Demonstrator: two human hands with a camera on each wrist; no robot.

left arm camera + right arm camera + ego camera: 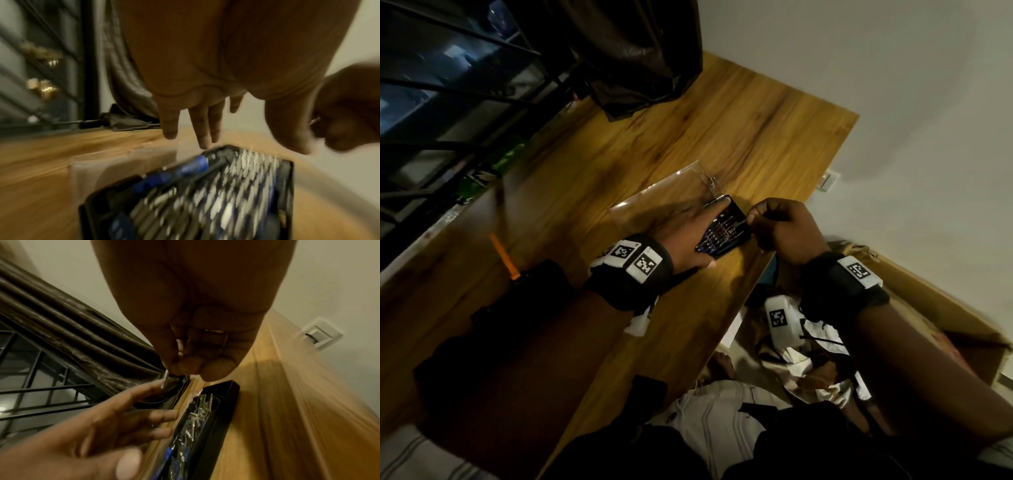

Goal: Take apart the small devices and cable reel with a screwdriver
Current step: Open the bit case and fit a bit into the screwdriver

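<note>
A person's left hand [688, 233] is lying with straight, spread fingers over a black screwdriver bit case [726, 228], hiding much of it; its grip is apart, holding nothing. The right hand [780, 226] is hovering just beside the case's right edge, its grip pinched together on a small metal bit [165, 379]. Motion blur is smearing the rows of bits and a blue-handled screwdriver [174, 173] lying in the case. The case's clear lid [664, 195] is lying open on the wooden tabletop [756, 130]. Dark objects and an orange piece [504, 255] are sitting at the left, too dim to identify. A dark curtain [626, 54] is hanging behind, beside a barred window [448, 85] and a pale wall [893, 85].
</note>
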